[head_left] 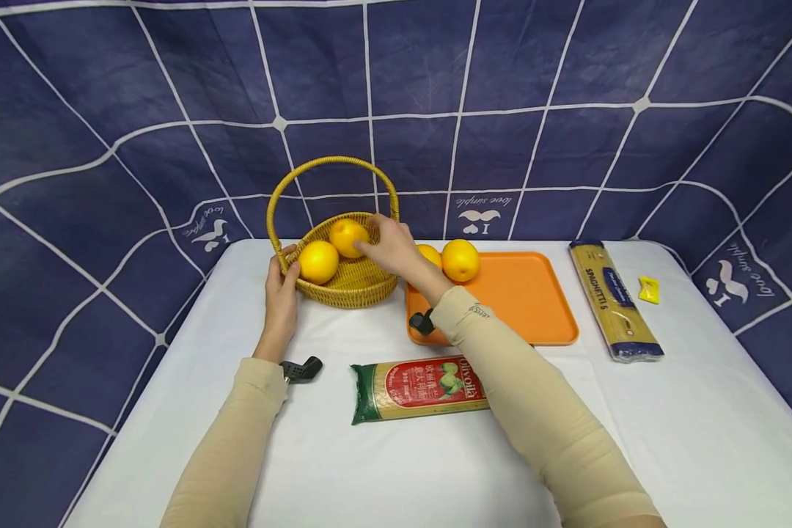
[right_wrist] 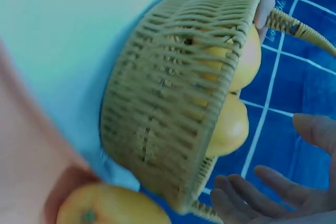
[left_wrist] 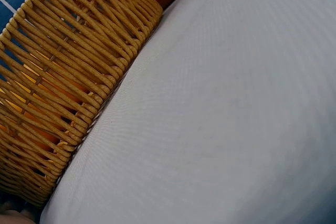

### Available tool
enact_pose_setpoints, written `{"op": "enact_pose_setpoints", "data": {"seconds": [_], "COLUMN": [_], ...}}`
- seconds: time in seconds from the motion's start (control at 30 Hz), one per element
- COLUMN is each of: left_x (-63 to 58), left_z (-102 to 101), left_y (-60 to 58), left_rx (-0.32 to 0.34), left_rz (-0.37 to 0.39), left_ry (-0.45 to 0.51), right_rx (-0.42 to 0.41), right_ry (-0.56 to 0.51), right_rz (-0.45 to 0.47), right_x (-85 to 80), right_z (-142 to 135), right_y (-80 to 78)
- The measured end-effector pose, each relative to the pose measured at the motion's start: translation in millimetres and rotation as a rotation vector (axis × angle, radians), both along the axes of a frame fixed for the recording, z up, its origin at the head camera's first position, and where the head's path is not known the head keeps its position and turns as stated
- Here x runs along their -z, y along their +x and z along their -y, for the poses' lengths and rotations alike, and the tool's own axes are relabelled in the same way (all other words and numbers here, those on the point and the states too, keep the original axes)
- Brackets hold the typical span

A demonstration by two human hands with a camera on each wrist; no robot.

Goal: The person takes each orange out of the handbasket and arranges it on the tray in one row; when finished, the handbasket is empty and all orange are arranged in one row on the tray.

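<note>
A woven wicker basket (head_left: 350,293) with a tall arched handle stands at the back left of the table. Two oranges lie inside it, a nearer orange (head_left: 318,262) at the left and another orange (head_left: 348,237) behind. My left hand (head_left: 281,304) grips the basket's left end at the rim. My right hand (head_left: 392,246) is over the basket's right side, close to the rear orange. In the right wrist view, that hand's fingers (right_wrist: 273,187) are spread and hold nothing, apart from the oranges.
Right of the basket lies an orange tray (head_left: 521,301), with two oranges, one an orange (head_left: 460,260), at its back left. A red-labelled spaghetti pack (head_left: 416,389) lies in front, partly under my right forearm. Another spaghetti pack (head_left: 614,301) and a small yellow packet (head_left: 649,290) lie farther right.
</note>
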State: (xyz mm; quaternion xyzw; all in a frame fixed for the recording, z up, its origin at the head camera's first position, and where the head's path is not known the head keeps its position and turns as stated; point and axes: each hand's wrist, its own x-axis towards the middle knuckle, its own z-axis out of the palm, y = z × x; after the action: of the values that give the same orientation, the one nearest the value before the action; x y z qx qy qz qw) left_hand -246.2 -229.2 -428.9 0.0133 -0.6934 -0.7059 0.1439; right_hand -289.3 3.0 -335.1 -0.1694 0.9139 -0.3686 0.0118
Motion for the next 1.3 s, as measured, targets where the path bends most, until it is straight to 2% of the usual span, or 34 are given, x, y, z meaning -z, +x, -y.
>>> {"op": "enact_pose_setpoints", "data": {"seconds": [0.37,0.6,0.93,1.13,1.3], "left_x": [1.5,0.3,0.7,-1.2,-0.8], "left_z": [1,1,-2,-4,-1], "left_y": [-1.7,-2.4,-1.5,-2.5,-0.9], "left_rx": [0.003,0.021,0.016,0.009,-0.010], "left_rz": [-0.005,-0.007,0.002,-0.003,0.002], "left_ry": [0.021,0.016,0.002,-0.023,-0.039], "right_rx": [0.122,0.176,0.250,0.290,0.296], "right_ry": [-0.135,-0.215,-0.341,-0.421,-0.438], "right_rz": [0.169,0.287,0.315,0.360,0.411], "right_x": [3.2,16.5,39.9,38.4,35.5], "right_z": [24,36,44,40,40], "right_y": [-25.5,-32.7,-36.4,-38.9,-36.0]}}
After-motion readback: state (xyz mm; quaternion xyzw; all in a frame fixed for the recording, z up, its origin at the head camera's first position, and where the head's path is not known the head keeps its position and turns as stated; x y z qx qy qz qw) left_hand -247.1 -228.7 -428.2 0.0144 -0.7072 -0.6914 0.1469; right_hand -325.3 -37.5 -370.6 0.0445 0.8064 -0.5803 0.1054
